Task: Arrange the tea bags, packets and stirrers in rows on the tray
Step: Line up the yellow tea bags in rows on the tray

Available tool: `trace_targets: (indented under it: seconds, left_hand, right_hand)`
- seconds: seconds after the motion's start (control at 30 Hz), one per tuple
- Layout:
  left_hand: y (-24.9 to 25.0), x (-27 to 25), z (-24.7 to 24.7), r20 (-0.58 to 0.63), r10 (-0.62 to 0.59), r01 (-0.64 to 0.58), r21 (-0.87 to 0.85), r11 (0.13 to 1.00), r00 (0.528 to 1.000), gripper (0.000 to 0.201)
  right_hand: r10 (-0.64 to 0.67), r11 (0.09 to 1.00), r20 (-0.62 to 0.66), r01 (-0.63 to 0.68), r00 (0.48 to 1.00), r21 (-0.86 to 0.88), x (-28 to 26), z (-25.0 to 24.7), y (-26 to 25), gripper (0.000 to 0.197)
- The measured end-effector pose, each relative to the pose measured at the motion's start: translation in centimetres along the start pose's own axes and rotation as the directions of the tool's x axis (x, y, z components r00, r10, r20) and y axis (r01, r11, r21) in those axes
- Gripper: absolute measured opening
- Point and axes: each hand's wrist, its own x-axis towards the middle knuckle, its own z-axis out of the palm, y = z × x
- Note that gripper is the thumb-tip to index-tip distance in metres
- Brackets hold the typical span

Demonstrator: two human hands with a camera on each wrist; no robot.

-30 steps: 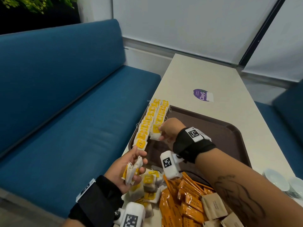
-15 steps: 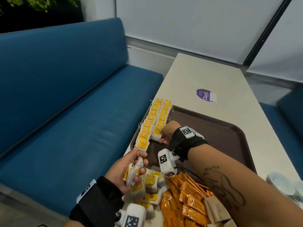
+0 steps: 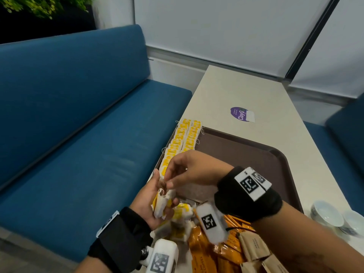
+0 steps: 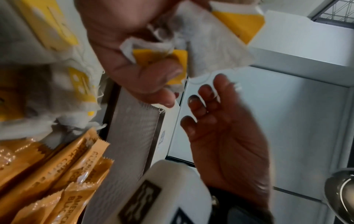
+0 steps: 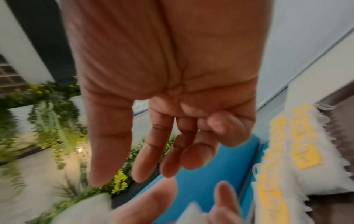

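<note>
My left hand (image 3: 155, 201) is curled around a small bunch of tea bags (image 3: 162, 203), white with yellow tags, held just above the near left corner of the brown tray (image 3: 256, 154). My right hand (image 3: 189, 170) reaches across to it, fingers loosely bent, fingertips (image 3: 170, 183) at the top of the bunch. In the right wrist view its fingers (image 5: 172, 151) hang relaxed and hold nothing; whether they have caught a string yet I cannot tell.

Two neat rows of tea bags (image 3: 184, 142) run along the tray's left edge, their long lines pointing away from me, yellow tags face up; the print on the tags is too small to read. More loose tea bags (image 3: 181, 215) lie heaped at the near end of the tray.

Beside the heap are orange stick packets (image 4: 63, 174), lying mostly lengthwise away from me, with "AMERICA" and "BLAC" legible on them. Tan square packets (image 3: 254, 245) sit to their right, lettering unreadable.

On the pale bench (image 3: 226, 91) beyond the tray is a purple sticker (image 3: 239, 113) reading "ClayG".
</note>
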Motion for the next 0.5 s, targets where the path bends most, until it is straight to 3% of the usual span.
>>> trace_targets:
  seconds: [0.07, 0.23, 0.4, 0.5]
  left_hand:
    - [-0.2, 0.2, 0.3, -0.032, 0.059, -0.058, 0.049, 0.997, 0.998, 0.055]
    - [-0.3, 0.2, 0.4, -0.075, 0.082, -0.076, 0.075, 0.994, 0.994, 0.06]
    - [-0.5, -0.1, -0.2, -0.053, 0.103, -0.099, 0.072, 0.992, 0.993, 0.053]
    - [-0.4, -0.8, 0.4, 0.002, 0.072, -0.072, 0.0, 0.997, 0.997, 0.048]
  right_hand:
    - [0.015, 1.0, -0.002, -0.015, 1.0, 0.014, -0.8, 1.2, -0.7, 0.026]
    - [0.013, 0.971, -0.06, -0.027, 0.998, -0.237, -0.7, 3.7, -0.6, 0.032]
    - [0.065, 0.998, -0.055, -0.065, 0.996, -0.001, -1.1, 3.3, -0.2, 0.019]
    - [0.074, 0.994, -0.041, -0.07, 0.996, 0.08, -1.1, 3.2, 0.3, 0.024]
